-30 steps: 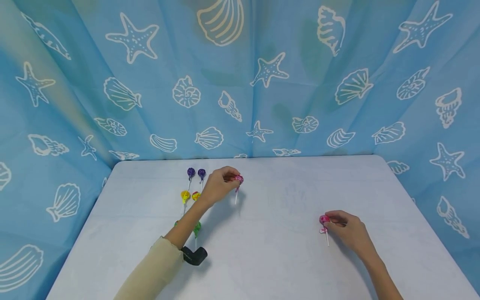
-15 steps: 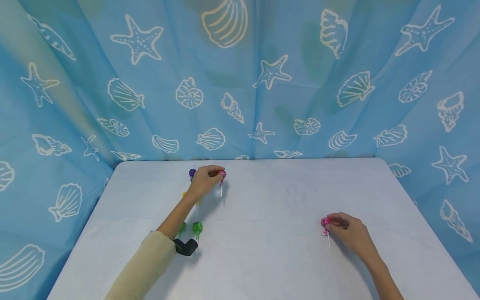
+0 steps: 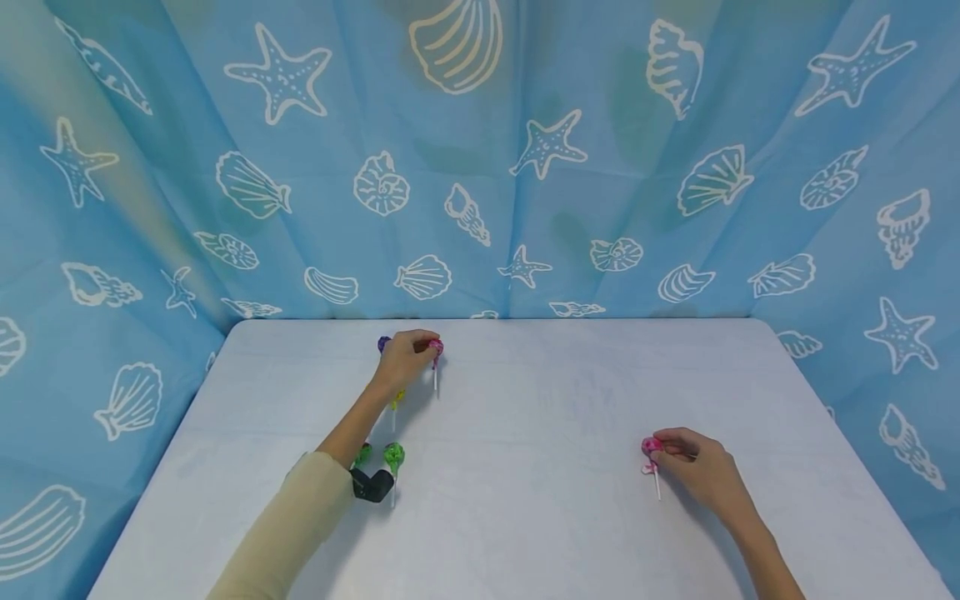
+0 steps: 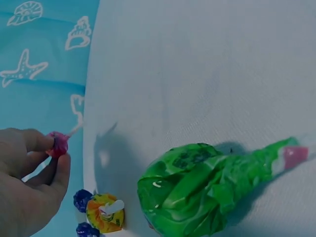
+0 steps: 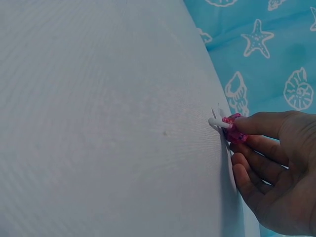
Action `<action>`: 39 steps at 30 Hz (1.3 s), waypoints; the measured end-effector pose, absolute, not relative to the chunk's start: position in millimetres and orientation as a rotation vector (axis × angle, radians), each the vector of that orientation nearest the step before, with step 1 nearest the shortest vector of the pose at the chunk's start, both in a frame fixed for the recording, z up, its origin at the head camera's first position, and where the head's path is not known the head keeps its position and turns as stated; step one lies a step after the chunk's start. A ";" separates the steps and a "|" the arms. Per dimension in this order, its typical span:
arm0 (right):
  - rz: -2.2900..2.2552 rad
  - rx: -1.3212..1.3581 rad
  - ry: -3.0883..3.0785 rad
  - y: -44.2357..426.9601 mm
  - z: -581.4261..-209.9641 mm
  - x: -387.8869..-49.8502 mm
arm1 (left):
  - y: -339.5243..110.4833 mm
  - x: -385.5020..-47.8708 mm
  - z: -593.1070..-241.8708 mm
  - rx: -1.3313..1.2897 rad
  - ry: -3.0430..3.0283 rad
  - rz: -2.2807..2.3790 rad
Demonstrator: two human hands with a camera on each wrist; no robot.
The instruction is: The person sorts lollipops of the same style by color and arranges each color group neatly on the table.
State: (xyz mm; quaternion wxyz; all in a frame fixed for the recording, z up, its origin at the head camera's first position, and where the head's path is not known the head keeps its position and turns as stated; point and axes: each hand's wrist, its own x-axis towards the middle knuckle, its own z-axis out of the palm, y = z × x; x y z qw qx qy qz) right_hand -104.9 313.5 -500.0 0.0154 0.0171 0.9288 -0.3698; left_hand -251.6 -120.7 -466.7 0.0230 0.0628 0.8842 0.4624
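My left hand pinches a pink lollipop by its wrapped head near the table's back edge, stick pointing down toward me. Partly behind that hand is a purple lollipop, and a yellow lollipop shows just below it. Two green lollipops lie nearer, one half covered by the left forearm; one looms large as a green lollipop in the left wrist view. At the right, my right hand holds another pink lollipop between thumb and fingers, its white stick visible in the right wrist view.
The white table ends at a blue curtain printed with shells and starfish. A black wrist camera mount sits under the left forearm, over the green lollipops' sticks.
My left hand has moved left with its pink lollipop, toward the purple ones, now covering one of them. The right hand has stayed almost where it was, still holding its pink lollipop.
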 end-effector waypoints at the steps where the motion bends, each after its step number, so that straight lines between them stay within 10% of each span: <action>1: -1.153 0.055 2.889 313.5 -499.9 -104.7 | -120.3 -252.1 -467.1 0.199 2.746 1.416; 39: -1.415 -0.095 2.848 296.5 -494.1 -115.1 | -97.8 -270.3 -483.8 0.185 2.955 1.082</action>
